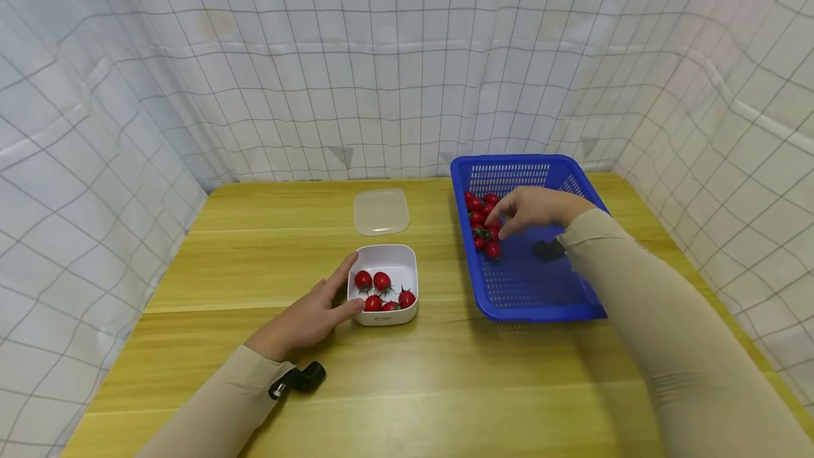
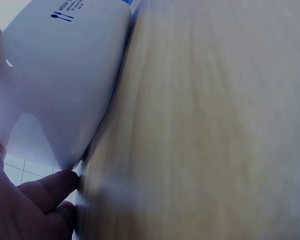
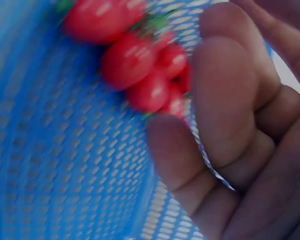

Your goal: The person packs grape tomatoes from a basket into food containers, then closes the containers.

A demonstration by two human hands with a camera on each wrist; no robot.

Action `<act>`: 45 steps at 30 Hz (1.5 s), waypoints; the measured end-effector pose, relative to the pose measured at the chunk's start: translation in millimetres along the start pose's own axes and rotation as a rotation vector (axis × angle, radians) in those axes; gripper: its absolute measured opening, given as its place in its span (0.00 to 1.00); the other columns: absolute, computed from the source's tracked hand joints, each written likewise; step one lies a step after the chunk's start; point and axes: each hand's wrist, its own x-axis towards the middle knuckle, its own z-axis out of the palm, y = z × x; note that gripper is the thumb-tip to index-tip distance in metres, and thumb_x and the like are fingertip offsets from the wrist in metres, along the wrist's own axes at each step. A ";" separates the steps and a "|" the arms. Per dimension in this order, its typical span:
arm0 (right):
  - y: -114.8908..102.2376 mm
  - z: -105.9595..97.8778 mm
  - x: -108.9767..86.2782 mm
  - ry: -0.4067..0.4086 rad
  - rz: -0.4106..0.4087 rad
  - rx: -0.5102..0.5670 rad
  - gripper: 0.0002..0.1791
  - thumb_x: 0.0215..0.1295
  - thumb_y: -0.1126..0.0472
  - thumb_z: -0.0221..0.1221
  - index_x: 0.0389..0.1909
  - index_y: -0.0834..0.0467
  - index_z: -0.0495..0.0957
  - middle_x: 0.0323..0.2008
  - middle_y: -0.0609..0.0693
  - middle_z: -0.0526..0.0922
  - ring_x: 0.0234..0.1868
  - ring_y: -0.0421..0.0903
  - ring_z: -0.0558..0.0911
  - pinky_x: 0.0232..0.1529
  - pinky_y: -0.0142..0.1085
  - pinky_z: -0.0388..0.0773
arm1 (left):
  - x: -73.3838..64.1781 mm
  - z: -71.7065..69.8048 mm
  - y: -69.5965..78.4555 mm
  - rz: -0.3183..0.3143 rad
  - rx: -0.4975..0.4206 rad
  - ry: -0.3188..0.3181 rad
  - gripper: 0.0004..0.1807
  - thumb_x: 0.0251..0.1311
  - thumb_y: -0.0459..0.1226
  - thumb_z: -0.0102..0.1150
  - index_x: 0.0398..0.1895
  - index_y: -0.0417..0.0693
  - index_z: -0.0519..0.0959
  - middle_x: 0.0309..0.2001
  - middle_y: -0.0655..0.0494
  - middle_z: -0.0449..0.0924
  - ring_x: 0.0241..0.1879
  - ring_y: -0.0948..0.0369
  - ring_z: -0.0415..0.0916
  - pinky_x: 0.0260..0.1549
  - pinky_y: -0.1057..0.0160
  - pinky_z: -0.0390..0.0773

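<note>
My left hand (image 1: pixel 313 315) holds a small white square container (image 1: pixel 415 308) at its left side, thumb at the near rim and a finger along the far left edge. Several cherry tomatoes (image 1: pixel 381 281) with green stems lie inside it. In the left wrist view, the container's wall (image 2: pixel 55 75) bears dark print, with fingers beside it. My right hand (image 1: pixel 535 208) is inside a blue basket (image 1: pixel 475 271), above a heap of cherry tomatoes (image 1: pixel 475 218). Its thumb and fingers are bent but apart. The right wrist view shows fingers near the tomatoes (image 3: pixel 127 60), without a tomato visibly between them.
A translucent square lid (image 1: pixel 381 212) lies on the wooden table (image 1: pixel 267 260) behind the container. White gridded curtain (image 1: pixel 394 69) encloses the back and sides. A dark device (image 1: pixel 307 377) is strapped at the left wrist.
</note>
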 end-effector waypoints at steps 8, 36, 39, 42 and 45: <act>16.6 15.4 4.7 -0.084 0.037 -0.019 0.22 0.64 0.62 0.70 0.59 0.56 0.86 0.54 0.54 0.86 0.45 0.44 0.82 0.50 0.39 0.82 | 1.1 0.7 0.4 0.011 -0.011 -0.001 0.49 0.75 0.57 0.56 0.87 0.72 0.36 0.87 0.46 0.39 0.85 0.36 0.38 0.78 0.28 0.44; 15.1 48.1 20.2 -0.126 0.125 0.091 0.25 0.64 0.59 0.74 0.62 0.57 0.84 0.52 0.53 0.87 0.33 0.45 0.88 0.38 0.38 0.89 | 1.5 2.1 -2.6 0.008 0.012 0.016 0.48 0.76 0.58 0.55 0.87 0.72 0.36 0.87 0.45 0.40 0.84 0.34 0.40 0.77 0.26 0.47; 13.7 49.8 21.2 -0.126 0.120 0.093 0.25 0.64 0.60 0.74 0.62 0.56 0.84 0.43 0.50 0.87 0.30 0.44 0.86 0.37 0.37 0.88 | 1.1 2.3 -3.5 0.007 0.016 0.018 0.48 0.76 0.57 0.55 0.87 0.71 0.37 0.87 0.45 0.40 0.83 0.34 0.41 0.77 0.26 0.48; 12.5 51.0 21.3 -0.132 0.122 0.112 0.26 0.64 0.61 0.73 0.63 0.57 0.84 0.36 0.48 0.86 0.30 0.43 0.85 0.36 0.37 0.88 | 1.0 2.8 -4.3 0.005 0.022 0.018 0.47 0.76 0.57 0.54 0.87 0.72 0.37 0.87 0.45 0.40 0.83 0.33 0.41 0.76 0.25 0.48; 12.6 51.8 20.6 -0.131 0.127 0.122 0.26 0.64 0.62 0.73 0.64 0.58 0.83 0.33 0.47 0.85 0.29 0.43 0.84 0.36 0.36 0.88 | 1.3 3.2 -4.1 0.002 0.018 0.015 0.48 0.76 0.58 0.55 0.87 0.71 0.37 0.87 0.45 0.40 0.84 0.33 0.39 0.76 0.24 0.44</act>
